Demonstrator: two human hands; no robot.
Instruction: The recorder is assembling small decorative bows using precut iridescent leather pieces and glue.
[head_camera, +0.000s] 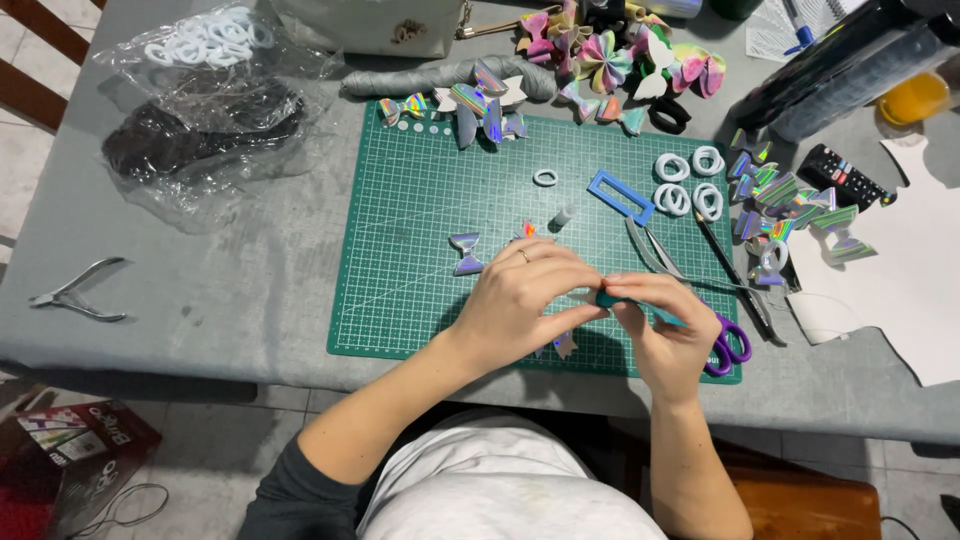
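left hand (520, 300): fingers curled, tips pinching a small teal piece (607, 298) w/ the other hand
right hand (665, 320): pinching same piece from the right, thumb + forefinger closed on it
teal piece: between both hands' fingertips, just above green mat (400, 260)
scissors (728, 345): purple handles, partly under right hand
shiny bow (466, 253): on mat, just beyond left hand
white rings (688, 182): well beyond right hand
pliers (75, 293): far left of left hand
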